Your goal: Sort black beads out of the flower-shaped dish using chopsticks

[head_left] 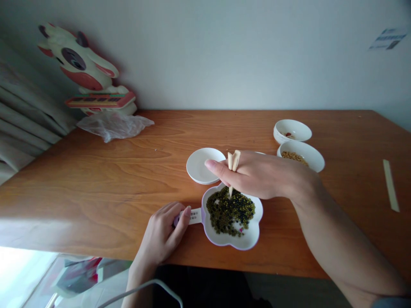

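My left hand (168, 229) is closed around the labelled handle of a white, purple-rimmed scalloped pan (253, 237). Green beans (220, 214) mixed with darker ones cover much of the pan's inside, with a small pink spot near the bottom. Above the pan, my right hand (257, 173) grips a pair of wooden chopsticks (234, 160). Their tips point down into the beans; whether they pinch a bean is too small to tell. Just behind the pan stands a white dish (202, 164), partly covered by my right thumb. Another white rim shows behind my right hand.
At the back right are a white bowl of tan beans (316, 160) and a white bowl (298, 128) with a few bits inside. A cow-shaped toy keyboard (93, 81) and a clear plastic bag (117, 126) sit back left. A tape strip (391, 186) lies on the right. A cable (157, 282) crosses my left forearm.
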Tool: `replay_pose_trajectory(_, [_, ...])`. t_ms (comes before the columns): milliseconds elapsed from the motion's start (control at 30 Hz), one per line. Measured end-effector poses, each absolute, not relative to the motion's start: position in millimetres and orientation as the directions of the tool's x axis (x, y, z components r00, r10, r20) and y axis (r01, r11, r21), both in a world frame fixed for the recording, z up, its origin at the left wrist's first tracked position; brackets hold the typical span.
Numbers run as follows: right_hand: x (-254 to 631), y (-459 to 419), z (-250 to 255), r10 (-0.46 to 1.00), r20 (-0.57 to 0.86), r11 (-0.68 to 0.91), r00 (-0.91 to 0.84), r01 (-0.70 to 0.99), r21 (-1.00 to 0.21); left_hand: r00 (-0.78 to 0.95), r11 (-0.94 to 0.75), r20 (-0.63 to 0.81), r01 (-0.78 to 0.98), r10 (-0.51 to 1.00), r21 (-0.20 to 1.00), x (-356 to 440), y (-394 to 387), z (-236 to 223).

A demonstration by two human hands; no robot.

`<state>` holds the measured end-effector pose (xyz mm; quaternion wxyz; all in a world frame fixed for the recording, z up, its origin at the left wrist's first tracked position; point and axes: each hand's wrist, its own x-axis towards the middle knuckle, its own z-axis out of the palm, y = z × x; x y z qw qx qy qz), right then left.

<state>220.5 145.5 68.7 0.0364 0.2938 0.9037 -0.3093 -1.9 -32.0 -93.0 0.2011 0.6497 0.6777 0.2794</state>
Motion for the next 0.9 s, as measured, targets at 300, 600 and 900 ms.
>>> replay_pose_trajectory(300, [218.9,148.6,64.0,0.500,-0.192,0.660,-0.845,0.515,-0.547,-0.071,0.009,0.071,0.769,0.995,0.639,-2.9,-33.0,-95.9])
replay_pose_trajectory(600, [225.0,147.7,75.9,0.545,-0.253,0.628,-0.799,0.589,-0.508,-0.065,-0.001,0.081,0.770,0.995,0.639,-2.7,-32.8,-94.4])
replay_pose_trajectory(900, [239.7,154.8,86.9,0.583,-0.212,0.652,-0.785,0.607,-0.455,-0.068,0.006,0.068,0.752,0.995,0.659,-1.4,-31.7,-91.8])
